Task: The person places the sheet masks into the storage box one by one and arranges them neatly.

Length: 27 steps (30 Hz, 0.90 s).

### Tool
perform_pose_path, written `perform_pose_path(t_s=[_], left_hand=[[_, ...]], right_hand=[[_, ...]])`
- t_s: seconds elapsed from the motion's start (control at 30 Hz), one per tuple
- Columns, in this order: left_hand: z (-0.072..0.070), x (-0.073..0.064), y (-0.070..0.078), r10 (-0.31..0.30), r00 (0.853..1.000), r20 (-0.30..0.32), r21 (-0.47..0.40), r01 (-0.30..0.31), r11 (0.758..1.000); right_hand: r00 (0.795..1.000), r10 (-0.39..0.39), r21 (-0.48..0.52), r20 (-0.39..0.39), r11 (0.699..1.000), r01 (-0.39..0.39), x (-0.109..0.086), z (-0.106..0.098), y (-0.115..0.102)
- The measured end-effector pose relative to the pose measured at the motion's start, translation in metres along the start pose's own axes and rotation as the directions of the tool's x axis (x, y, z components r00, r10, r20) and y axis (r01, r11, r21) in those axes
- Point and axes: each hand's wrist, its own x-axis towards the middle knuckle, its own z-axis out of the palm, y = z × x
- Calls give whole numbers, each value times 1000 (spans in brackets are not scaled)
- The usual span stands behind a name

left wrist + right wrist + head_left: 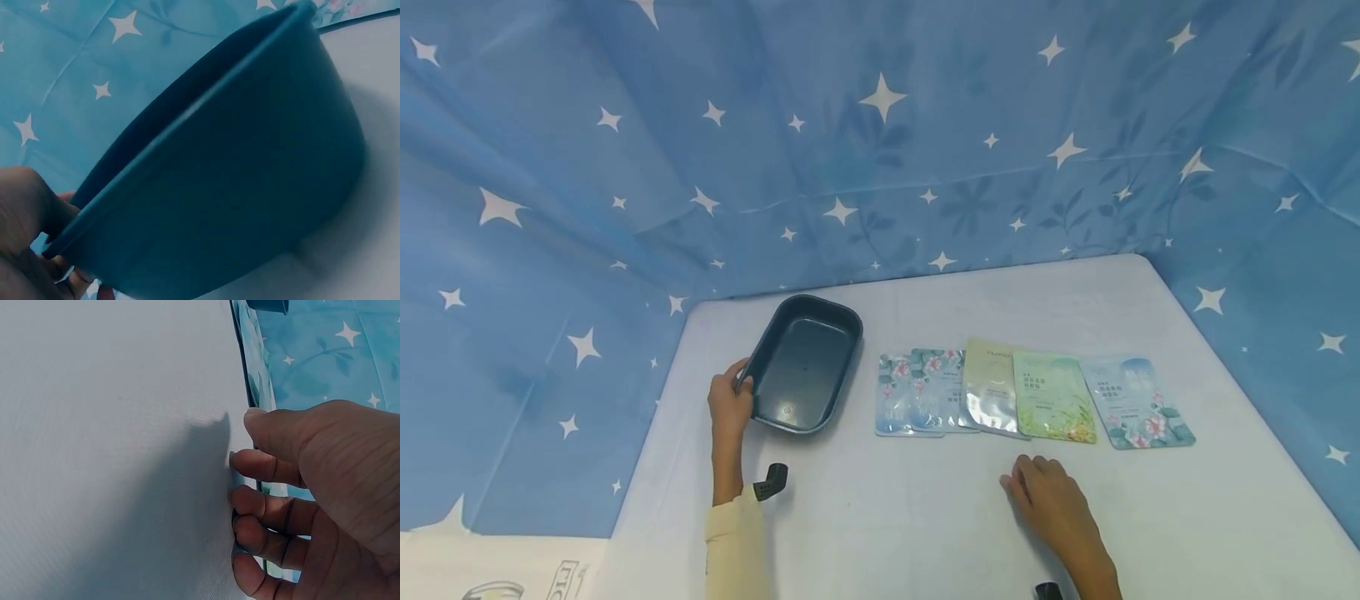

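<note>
A dark blue plastic basin (805, 375) stands at the left of the white table, and my left hand (732, 400) grips its left rim. In the left wrist view the thumb lies over the basin's rim (187, 115) with fingers beneath it. My right hand (1051, 504) rests near the table surface, loosely curled and holding nothing. Just beyond it lies a row of sheet mask packets: a green packet (1054, 396), a silvery beige packet (992, 387), and blue floral ones (1138, 404) at both ends. The packets at the left overlap.
A blue curtain with white stars (880, 167) hangs behind and beside the white table (880, 517). Small black devices (771, 482) are worn at the wrists. A printed white cloth (497, 571) shows at the lower left.
</note>
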Motion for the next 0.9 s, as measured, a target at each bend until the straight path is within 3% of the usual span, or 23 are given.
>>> perform_pose_path(t_s=[0.13, 0.23, 0.3, 0.4, 0.47, 0.53, 0.67, 0.73, 0.8, 0.83, 0.9], left_hand=[[-1, -1, 5, -16, 999, -38, -136, 10, 991], [-5, -2, 3, -53, 997, 50, -288, 65, 955], [-8, -3, 0, -83, 985, 151, -383, 136, 914], [-12, -6, -7, -120, 950, 288, -461, 247, 852], [-12, -9, -11, -131, 931, 341, -500, 297, 813], [-11, -13, -14, -141, 925, 354, -552, 328, 767], [-6, -20, -19, -162, 932, 323, -695, 350, 628], [-3, -22, -20, -165, 941, 295, -742, 334, 581], [0, -22, -21, -147, 955, 259, -779, 297, 553], [2, -21, -21, -139, 961, 238, -788, 275, 551], [4, -17, -21, -128, 973, 191, -786, 230, 574]], right_hand=[[1000, -1, -7, -5, 1000, 1, 1, 0, 0], [1000, 3, -10, -2, 1000, -3, 1, 1, 1], [1000, 7, -11, 4, 1000, -7, 1, 2, 1], [1000, 4, -18, 4, 1000, -4, 1, 2, 2], [1000, -2, -22, -6, 1000, 2, 1, 2, 2], [1000, -7, -25, -17, 1000, 7, 0, 2, 2], [1000, -4, -19, -22, 1000, 3, 1, 2, 3], [1000, -4, -16, -20, 1000, 4, 1, 3, 3], [1000, -6, -16, -22, 1000, 6, 1, 4, 3], [1000, -7, -16, -21, 1000, 7, 0, 4, 3], [1000, -7, -14, -19, 1000, 6, 0, 4, 3]])
